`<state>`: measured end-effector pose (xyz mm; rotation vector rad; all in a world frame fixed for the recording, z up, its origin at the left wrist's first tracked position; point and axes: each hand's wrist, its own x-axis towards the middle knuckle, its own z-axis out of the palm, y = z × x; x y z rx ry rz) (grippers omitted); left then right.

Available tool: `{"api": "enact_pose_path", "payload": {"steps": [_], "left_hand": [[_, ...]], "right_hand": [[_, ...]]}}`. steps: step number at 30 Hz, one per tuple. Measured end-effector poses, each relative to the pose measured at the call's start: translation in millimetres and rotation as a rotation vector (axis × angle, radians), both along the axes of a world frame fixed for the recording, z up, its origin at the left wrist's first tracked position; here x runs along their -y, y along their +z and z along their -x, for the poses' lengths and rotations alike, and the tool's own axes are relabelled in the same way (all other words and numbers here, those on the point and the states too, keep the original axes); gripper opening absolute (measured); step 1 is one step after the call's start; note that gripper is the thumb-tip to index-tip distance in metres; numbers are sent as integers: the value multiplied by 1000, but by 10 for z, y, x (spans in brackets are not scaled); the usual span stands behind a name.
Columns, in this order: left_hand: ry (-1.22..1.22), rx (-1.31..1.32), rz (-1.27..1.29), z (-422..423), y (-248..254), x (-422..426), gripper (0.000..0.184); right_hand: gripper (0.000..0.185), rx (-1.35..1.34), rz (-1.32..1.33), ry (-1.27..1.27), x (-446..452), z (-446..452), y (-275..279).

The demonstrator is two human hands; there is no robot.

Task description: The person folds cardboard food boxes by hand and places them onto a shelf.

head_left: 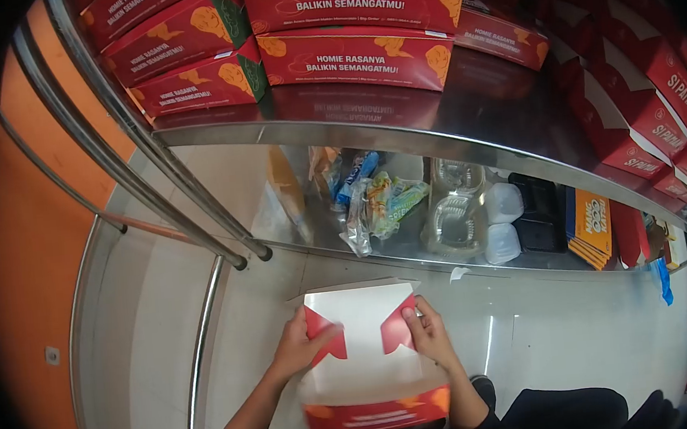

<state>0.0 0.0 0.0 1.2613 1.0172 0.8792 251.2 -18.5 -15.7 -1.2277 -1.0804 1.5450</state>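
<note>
1. Left side of the carton: the left red tab looks best pressed inward from its crease, with the thumb laid flat so the thin board doesn't buckle. The left hand comes up from the near left of the carton, its thumb stretched inward over the tab. Thumb and fingers appear clamped on the carton's side; the fingertips behind the board are hidden.

2. Middle: the carton sits between the two hands, in front of the body, white inside facing up, with its red printed panel on the side nearest the person (the lettering there is too blurred to read). Beyond the carton is the lower shelf. Holding the carton square to the body, I think, would help both sides bend alike; a twist could skew its far corners.

3. Right side of the carton: the right red tab calls for the same pressure as its twin, with both creases worked evenly.

4. Just at the carton's right edge, the right hand rises from the near right, wrist fairly straight and index finger bent. Thumb and fingers look pinched together on the board, the thumb on the inner face; I can't tell how firmly.
</note>
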Motion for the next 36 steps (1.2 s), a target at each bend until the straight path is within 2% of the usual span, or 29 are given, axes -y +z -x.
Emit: {"api": "enact_pose_path", "payload": {"steps": [2, 3, 5, 6, 8, 9, 11, 15, 18, 20, 21, 23, 25, 26, 27, 29, 30, 32, 33, 35, 36], "left_hand": [[146, -496, -34, 15, -118, -22, 42], [147, -489, -35, -21, -127, -8, 42], [223, -455, -89, -74, -1, 0, 36], [223, -461, -90, -73, 23, -4, 36], [214, -278, -197, -76, 50, -30, 31], [216, -280, -192, -65, 64, -19, 31], [156, 78, -6, -28, 99, -39, 31], [12, 83, 44, 99, 230, -59, 35], [-39, 92, 126, 115, 206, -52, 29], [73, 112, 49, 56, 159, -36, 14], [73, 113, 50, 53, 142, -32, 14], [85, 135, 52, 53, 103, -26, 5], [47, 57, 7, 137, -78, -44, 7], [9, -19, -36, 177, -166, -43, 15], [10, -19, -35, 119, -74, -40, 15], [160, 166, 62, -45, 186, -38, 32], [160, 166, 61, -34, 169, -44, 32], [104, 25, -50, -2, 100, -61, 45], [104, 26, -52, -8, 70, -49, 45], [152, 47, -144, -26, 15, -1, 39], [150, 47, -144, -31, 25, 16, 39]], "right_hand": [[18, -128, -152, -72, 19, 78, 55], [18, -121, -153, -70, -13, 40, 6], [19, 88, -376, -79, -112, -1, -128], [19, 83, -376, -80, -122, -16, -95], [22, -107, -122, -8, -163, -72, -3], [22, -108, -117, -5, -170, -77, 54], [30, -178, -123, 4, -210, -83, 143], [35, -220, -122, 155, -235, -252, 74], [29, -267, -62, 200, -218, -283, 1], [21, -280, -74, 85, -208, -214, 7], [21, -279, -74, 85, -204, -224, 4], [10, -266, -123, 121, -199, -245, -13], [8, -230, -114, 83, -195, -233, -113], [7, -193, -104, 45, -192, -232, -148], [7, -193, -103, 46, -193, -223, -136], [6, -136, -136, -28, -217, -169, -66], [6, -136, -137, -28, -228, -104, 63], [13, -230, -33, -120, -261, 23, 369], [13, -229, -34, -119, -308, -36, 351], [9, 254, -312, 338, -386, -202, 270], [9, 255, -312, 336, -380, -164, 307]]}}
